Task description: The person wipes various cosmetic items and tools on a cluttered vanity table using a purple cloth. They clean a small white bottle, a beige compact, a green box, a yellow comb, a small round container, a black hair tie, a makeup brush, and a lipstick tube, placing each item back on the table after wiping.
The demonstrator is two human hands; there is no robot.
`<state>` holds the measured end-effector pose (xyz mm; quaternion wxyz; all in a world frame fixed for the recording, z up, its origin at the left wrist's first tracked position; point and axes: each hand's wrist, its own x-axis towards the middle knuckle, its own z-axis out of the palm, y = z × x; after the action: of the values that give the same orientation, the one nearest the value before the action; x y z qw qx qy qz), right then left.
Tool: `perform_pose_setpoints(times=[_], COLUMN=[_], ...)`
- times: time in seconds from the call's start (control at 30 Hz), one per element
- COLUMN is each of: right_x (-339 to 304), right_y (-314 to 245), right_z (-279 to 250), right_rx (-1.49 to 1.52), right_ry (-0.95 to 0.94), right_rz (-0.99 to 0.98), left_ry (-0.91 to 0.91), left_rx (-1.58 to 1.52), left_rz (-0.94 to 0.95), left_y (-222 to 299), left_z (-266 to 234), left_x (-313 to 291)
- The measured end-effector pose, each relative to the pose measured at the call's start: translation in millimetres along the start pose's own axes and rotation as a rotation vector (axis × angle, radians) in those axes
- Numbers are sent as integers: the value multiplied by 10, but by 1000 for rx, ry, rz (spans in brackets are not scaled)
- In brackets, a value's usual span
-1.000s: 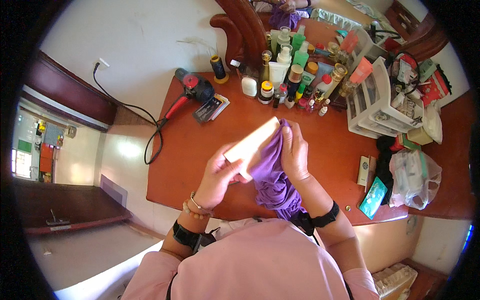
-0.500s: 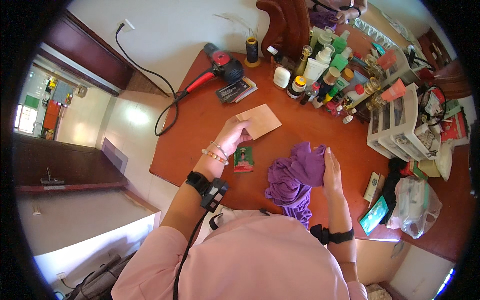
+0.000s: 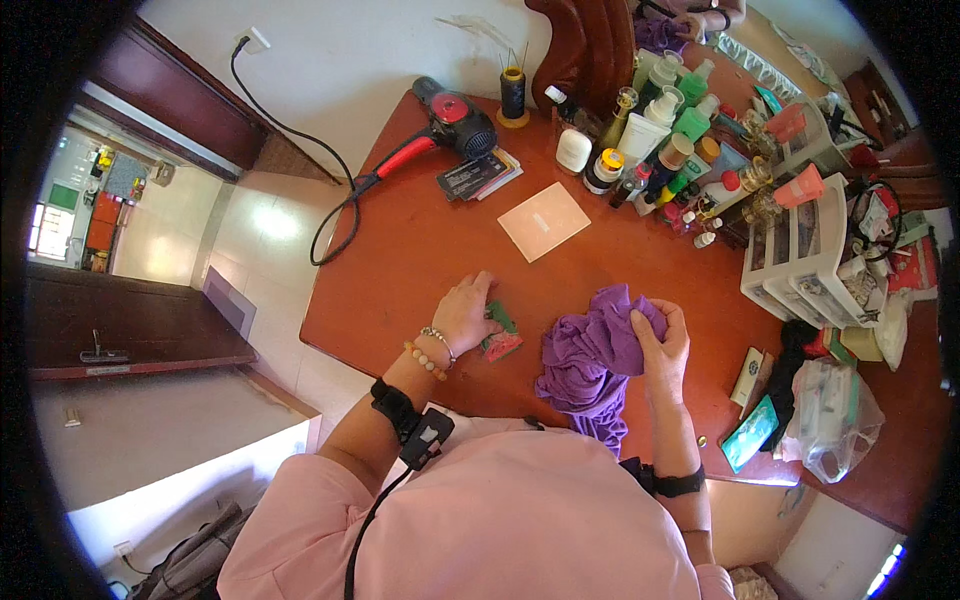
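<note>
My left hand (image 3: 464, 318) is low over the table, its thumb on a small green and red packet (image 3: 504, 342). The packet sits tilted at the thumb, its left part covered by the hand. To the right, a crumpled purple cloth (image 3: 585, 360) lies in a heap near the table's front edge. My right hand (image 3: 664, 345) is closed on the cloth's upper right part, thumb and fingers pinching a fold. Beyond both hands, a flat square pinkish card or booklet (image 3: 544, 222) rests on the table, touched by neither.
A hair dryer (image 3: 455, 120) with its cord and a stack of cards (image 3: 478, 177) lie at the far left. Several bottles (image 3: 655, 140) crowd the back, beside a white drawer unit (image 3: 795, 260). A plastic bag (image 3: 838, 415) and a teal packet (image 3: 750, 435) are at the right.
My left hand has let go of the pinkish card, left farther back, and come down to the green and red packet, now turned. My right fingers have closed on the purple cloth.
</note>
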<state>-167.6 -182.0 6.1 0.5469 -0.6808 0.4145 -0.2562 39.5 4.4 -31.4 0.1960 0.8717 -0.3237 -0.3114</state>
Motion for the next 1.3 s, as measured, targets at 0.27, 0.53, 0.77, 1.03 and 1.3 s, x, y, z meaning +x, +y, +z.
perform_pose_setpoints(times=[0.27,0.53,0.77,1.03,1.3], right_x=[-9,-102,-204,-345,-210], right_y=[-7,-100,-299,-786,-619], right_z=[-4,3,54,328,380], right_rx=[2,73,214,-253,-275], right_ry=[-43,-51,-9,-174,-236], right_rz=[-57,-24,-195,-801,-728], left_ry=[371,-20,-155,-107,-125], left_rx=[132,185,-1226,-1496,-1180], left_rz=[400,201,73,218,383], left_y=[-87,-65,547,1072,1145], left_z=[86,65,-142,20,-66], left_x=[-160,-206,-295,-346,-519])
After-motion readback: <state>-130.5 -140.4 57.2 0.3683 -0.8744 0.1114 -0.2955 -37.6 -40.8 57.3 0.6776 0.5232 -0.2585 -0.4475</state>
